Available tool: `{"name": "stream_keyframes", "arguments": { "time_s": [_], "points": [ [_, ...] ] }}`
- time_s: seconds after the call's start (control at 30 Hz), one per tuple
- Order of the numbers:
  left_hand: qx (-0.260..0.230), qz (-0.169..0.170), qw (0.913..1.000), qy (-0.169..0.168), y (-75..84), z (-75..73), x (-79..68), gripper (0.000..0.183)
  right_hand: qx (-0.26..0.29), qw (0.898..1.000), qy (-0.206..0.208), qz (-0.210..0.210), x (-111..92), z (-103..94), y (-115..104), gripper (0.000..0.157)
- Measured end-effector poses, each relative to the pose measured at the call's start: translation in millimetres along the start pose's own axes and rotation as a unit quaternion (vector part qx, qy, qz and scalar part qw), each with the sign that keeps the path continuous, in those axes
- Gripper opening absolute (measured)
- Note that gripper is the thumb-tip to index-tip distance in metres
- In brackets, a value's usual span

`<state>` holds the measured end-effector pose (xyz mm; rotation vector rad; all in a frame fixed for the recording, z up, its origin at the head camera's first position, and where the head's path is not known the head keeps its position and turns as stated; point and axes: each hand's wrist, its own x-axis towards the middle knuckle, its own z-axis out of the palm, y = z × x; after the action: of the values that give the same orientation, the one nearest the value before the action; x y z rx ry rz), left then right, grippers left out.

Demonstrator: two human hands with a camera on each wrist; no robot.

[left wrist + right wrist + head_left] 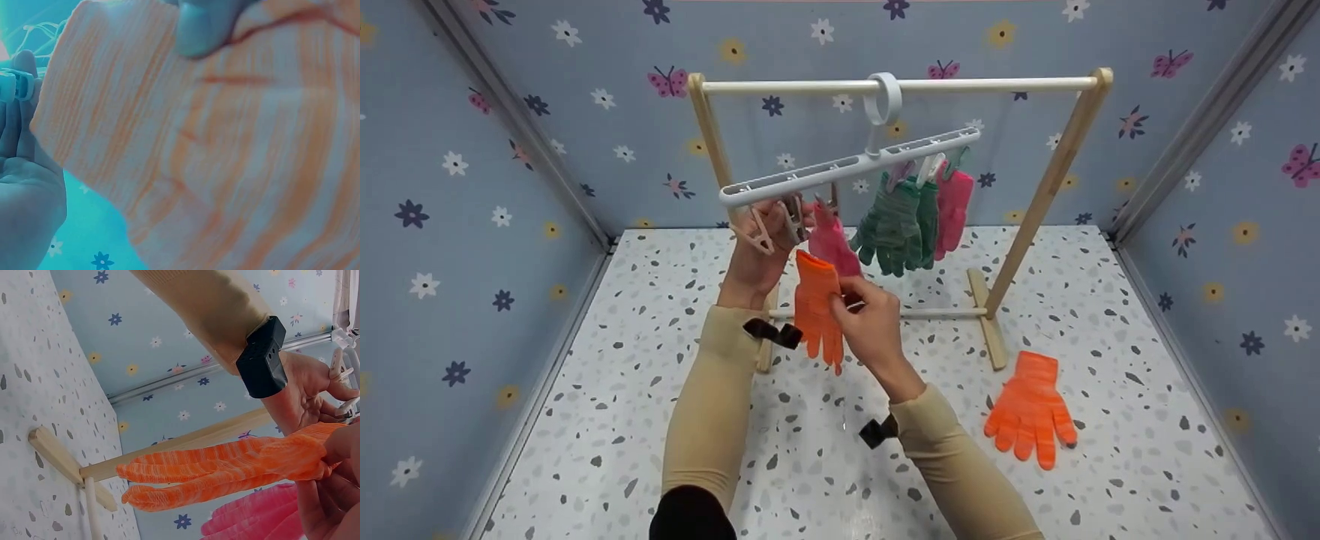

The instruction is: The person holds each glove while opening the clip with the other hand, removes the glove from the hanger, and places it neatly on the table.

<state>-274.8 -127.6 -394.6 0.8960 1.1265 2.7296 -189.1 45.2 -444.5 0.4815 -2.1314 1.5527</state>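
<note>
Landmark: white clip hanger (pixel 851 169).

- Loose orange glove (pixel 1031 409): flat on the speckled desk (pixel 585 450), below and right of the hanger, cuff away from the person.
- Right hand (pixel 870 322): below the hanger's middle; pinches the held glove at its right edge.
- Held orange glove (pixel 819 307): below the hanger's left half; long axis near vertical, cuff up, fingers down. Cuff just below the clips, nearer the left hand than the glove's fingers are.
- Left hand (pixel 761 259): under the hanger's left end, up and left of the cuff; pinches a clip (pixel 793 217).
- Pink glove (pixel 832 240): hangs under the hanger, behind the held glove.
- Green gloves (pixel 892 225): under the hanger's right half, overlapping.

Obscured: left fingertips, partly behind clips; pink glove's lower part; cuff-to-clip depth unclear. Held glove fills most of left-wrist view.
</note>
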Motion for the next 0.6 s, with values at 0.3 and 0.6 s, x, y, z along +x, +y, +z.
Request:
{"name": "stream_keyframes", "arguments": {
  "time_s": [0.3,0.6],
  "points": [
    [-0.008,-0.004,0.9997,-0.022,-2.8,-2.6,-1.4,0.048,-0.007,1.0,-0.005,0.019,-3.6,-7.5,5.8,0.011],
    [-0.037,-0.019,0.9984,-0.039,-2.7,-0.8,-1.9,0.058,0.0,1.0,-0.003,0.03,-8.7,-14.1,10.7,0.011]
  ]
}}
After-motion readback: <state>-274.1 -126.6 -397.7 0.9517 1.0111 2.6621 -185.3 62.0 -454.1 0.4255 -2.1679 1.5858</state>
